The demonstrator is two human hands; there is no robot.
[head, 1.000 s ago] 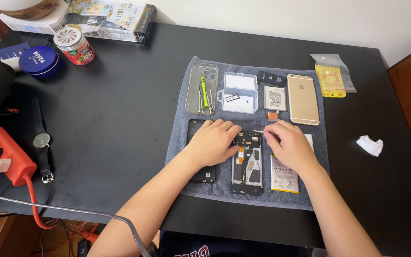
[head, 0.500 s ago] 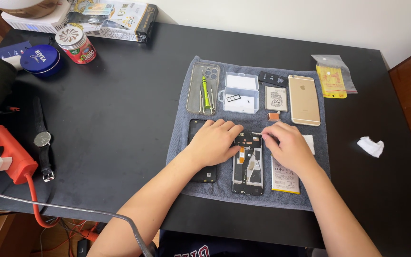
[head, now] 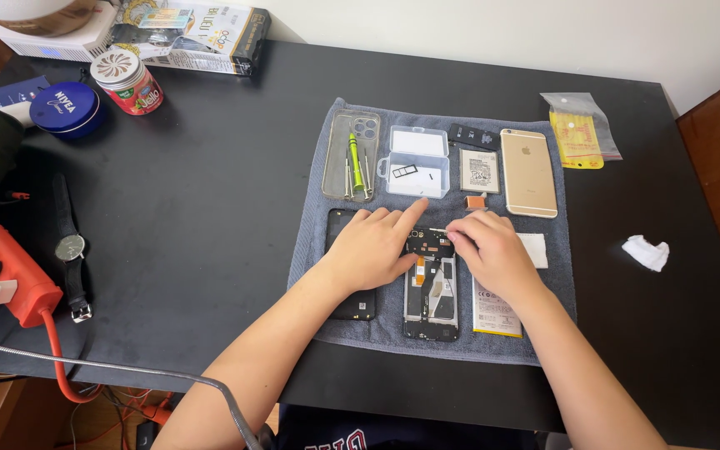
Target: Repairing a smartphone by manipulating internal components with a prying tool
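An opened phone lies on a grey towel on the black table, its insides showing. The left hand lies flat across the phone's left edge and a black back cover at its 9 o'clock, fingers spread, pinning both down with the pointer finger stretched toward 1 o'clock. The right hand sits at the phone's 2 o'clock, fingers pinched together on a thin metal tool whose tip touches the top of the phone. A flat battery lies at the phone's 3 o'clock, partly under the right wrist. At 12 o'clock stands a clear plastic box. At 1 o'clock a gold phone lies face down. At 11 o'clock a clear case holds a green screwdriver.
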